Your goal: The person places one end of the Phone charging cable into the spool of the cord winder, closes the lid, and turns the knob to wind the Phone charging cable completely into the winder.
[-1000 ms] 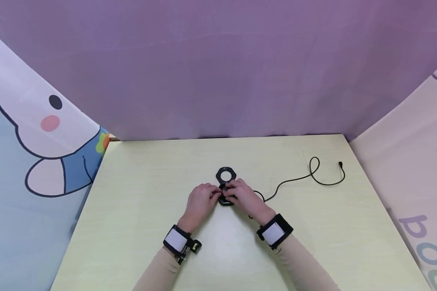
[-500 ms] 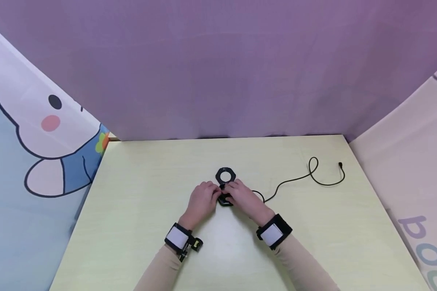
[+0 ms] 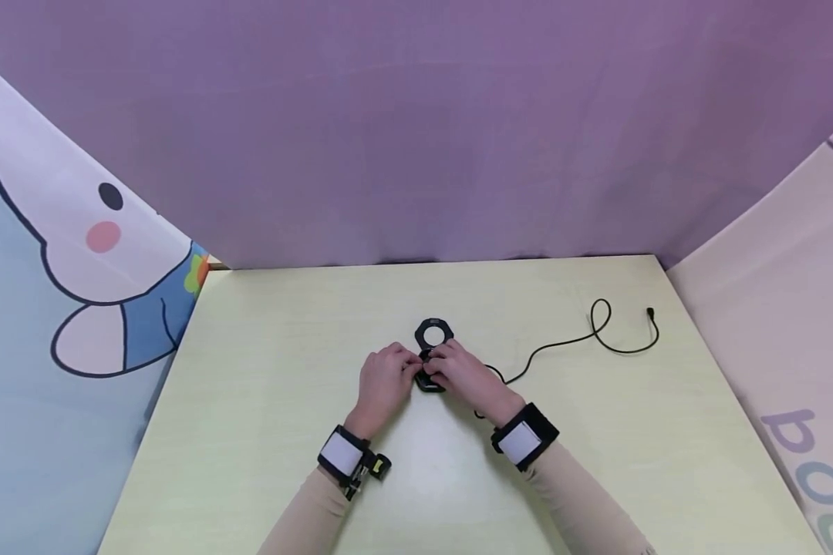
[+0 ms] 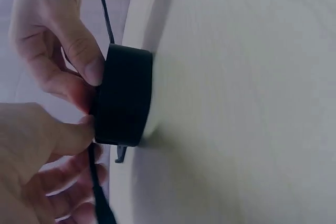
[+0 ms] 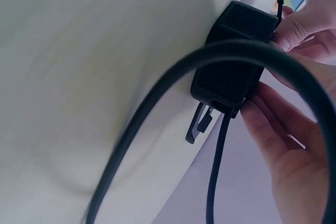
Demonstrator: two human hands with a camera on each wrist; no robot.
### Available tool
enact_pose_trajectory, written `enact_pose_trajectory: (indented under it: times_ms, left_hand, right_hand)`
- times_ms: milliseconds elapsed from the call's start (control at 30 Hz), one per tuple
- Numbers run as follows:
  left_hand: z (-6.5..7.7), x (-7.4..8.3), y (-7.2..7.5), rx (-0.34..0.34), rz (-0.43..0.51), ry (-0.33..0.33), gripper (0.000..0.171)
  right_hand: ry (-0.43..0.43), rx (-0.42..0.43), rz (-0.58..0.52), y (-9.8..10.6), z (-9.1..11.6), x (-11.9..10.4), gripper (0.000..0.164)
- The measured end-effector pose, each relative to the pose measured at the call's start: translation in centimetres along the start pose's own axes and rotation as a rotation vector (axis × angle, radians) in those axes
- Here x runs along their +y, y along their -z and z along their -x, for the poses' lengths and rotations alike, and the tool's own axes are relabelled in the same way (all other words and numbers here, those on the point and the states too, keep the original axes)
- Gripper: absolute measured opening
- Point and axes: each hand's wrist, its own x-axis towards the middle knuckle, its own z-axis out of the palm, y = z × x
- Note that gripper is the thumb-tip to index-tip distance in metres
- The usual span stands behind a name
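Note:
A small black case [image 3: 430, 385] stands on the table between both hands, with a flat black ring [image 3: 419, 337] just behind it. Its side faces the camera in the left wrist view, as a black case [image 4: 126, 95]. My left hand [image 3: 386, 383] pinches a thin black cable [image 4: 93, 169] at the case's upper edge; the cable's thicker end hangs past those fingers. From the other side my right hand [image 3: 467, 378] grips the case's rim with thumb and fingertips. A cable [image 5: 218, 166] leaves the case on that side. The inside is hidden by the fingers.
Across the right of the pale table [image 3: 305, 324], the long black cable [image 3: 558, 344] runs in a loop to a small plug [image 3: 650, 311]. A purple cloth [image 3: 416, 154] closes off the back. Printed cloths hang left and right.
Both hands stay at the case, with only slight shifts of the fingers and left wrist. Case, ring and long cable keep their places.

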Motion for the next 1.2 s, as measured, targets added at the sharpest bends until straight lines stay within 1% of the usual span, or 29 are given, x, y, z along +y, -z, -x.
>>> enact_pose_trajectory:
  times_ms: [133,233,333,500,567,633,767,933,1000,1033,1133,1200]
  left_hand:
    - [-0.2,0.3,0.2,-0.062,-0.106,-0.014,0.007]
    - [-0.3,0.5,0.3,-0.077,-0.146,-0.018,0.009]
    - [-0.3,0.6,0.3,-0.067,-0.175,-0.032,0.009]
    - [-0.1,0.5,0.1,-0.011,-0.232,-0.081,0.008]
    - [-0.1,0.5,0.1,0.007,-0.237,-0.092,0.008]
    - [-0.1,0.6,0.3,0.005,-0.230,-0.092,0.008]
    - [-0.3,0.8,0.5,-0.040,-0.224,-0.076,0.008]
    - [-0.6,0.5,0.4,-0.086,-0.263,-0.101,0.009]
    - [-0.5,0.2,0.1,-0.097,-0.247,-0.112,0.009]
    - [-0.4,0.1,0.0,-0.096,-0.224,-0.116,0.009]
    - [-0.1,-0.4,-0.4,-0.087,-0.116,-0.109,0.009]
    - [-0.1,-0.7,-0.5,-0.079,-0.042,-0.097,0.009]
  right_hand:
    - [0.012,-0.024,0.035,0.0,-0.1,-0.1,0.008]
    - [0.017,-0.024,0.034,0.0,-0.1,-0.1,0.009]
    - [0.026,-0.021,0.030,0.0,-0.1,-0.1,0.010]
    - [0.014,-0.038,0.027,0.0,0.0,-0.2,0.015]
    - [0.007,-0.045,0.030,0.0,-0.1,-0.3,0.016]
    - [0.006,-0.047,0.043,-0.1,-0.1,-0.3,0.016]
    - [0.042,-0.044,0.122,-0.2,0.0,-0.5,0.016]
    - [0.067,-0.034,0.220,-0.2,-0.1,-0.9,0.016]
    - [0.062,-0.044,0.250,-0.2,-0.2,-1.0,0.016]
    - [0.062,-0.054,0.277,-0.2,-0.3,-1.1,0.015]
    - [0.058,-0.091,0.333,-0.2,-0.4,-1.2,0.013]
    - [0.049,-0.109,0.341,-0.1,-0.6,-1.3,0.012]
